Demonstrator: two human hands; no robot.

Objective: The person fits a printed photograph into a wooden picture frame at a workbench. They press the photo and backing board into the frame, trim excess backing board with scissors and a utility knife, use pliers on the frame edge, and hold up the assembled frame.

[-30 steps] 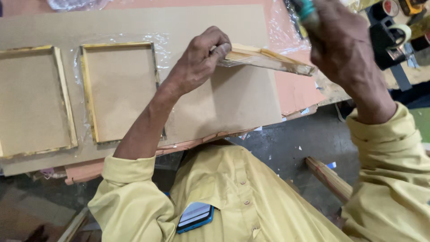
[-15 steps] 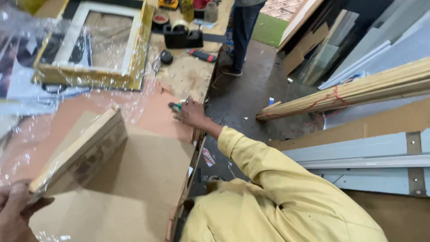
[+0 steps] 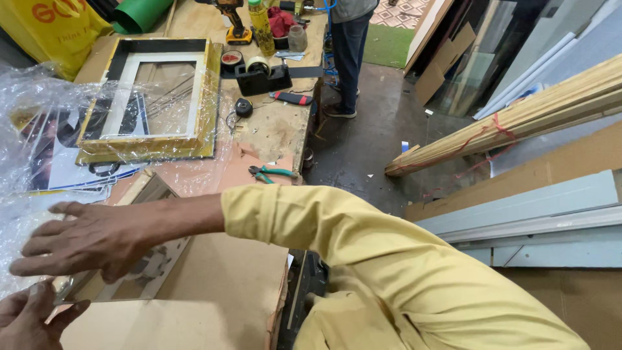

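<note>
Presently, the right hand (image 3: 91,241) is seen at the lower left of the frame, reached across the body in a yellow sleeve (image 3: 337,240), with its fingers spread flat and open over a small wooden picture frame (image 3: 139,259) that is partly covered by it; whether the palm is pressed onto the frame or held just above it cannot be told. The left hand (image 3: 29,321) is shown at the bottom left corner, only partly inside the picture, with its fingers curled loosely near the frame's lower end; a firm grip cannot be made out. The two hands are kept close together, one above the other. The small frame is laid on a brown cardboard sheet (image 3: 220,285) spread over the workbench (image 3: 278,129). Crumpled clear plastic wrap (image 3: 39,123) is seen at the left edge. A larger gold picture frame (image 3: 155,97), wrapped in clear film, is laid flat at the upper left of the bench. Green-handled pliers (image 3: 272,173) are found near the bench edge at the centre, well apart from the hands. A black tape dispenser (image 3: 262,76), a yellow cordless drill (image 3: 233,23) and a yellow bottle (image 3: 262,26) are set along the top. Another person's legs (image 3: 346,58) are seen standing at the upper centre, and a bundle of wooden mouldings (image 3: 518,116) is leaned at the right.
</note>
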